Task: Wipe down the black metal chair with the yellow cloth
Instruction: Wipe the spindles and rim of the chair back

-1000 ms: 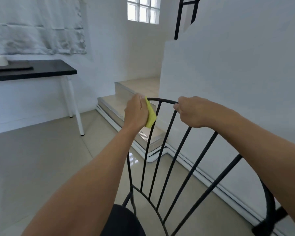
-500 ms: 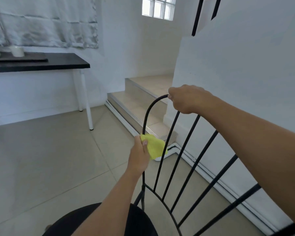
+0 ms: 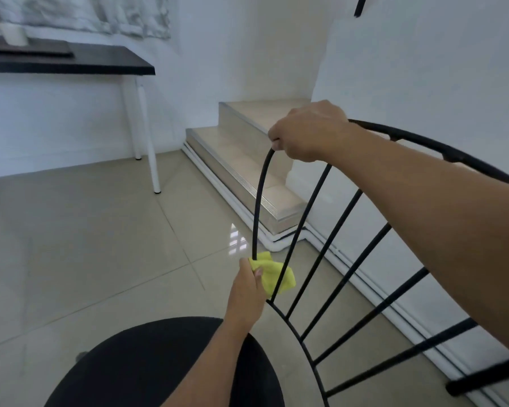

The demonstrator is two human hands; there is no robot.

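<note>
My left hand point(image 3: 249, 284) pinches the yellow cloth point(image 3: 272, 274) around the chair point(image 3: 259, 201) frame's left upright, low near the seat, so it rubs all round; my right hand point(image 3: 307, 132) clenches the top rail, steadying it.

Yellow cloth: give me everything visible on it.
The yellow cloth is a small, bright yellow-green rag, soft and bunched into folds. The left hand pinches it around the lower end of the outer curved rod of the black metal chair backrest, just above the seat; a thin spindle crosses in front of it. Part is hidden under the fingers. The right hand grips the top rail, away from the cloth.
</note>
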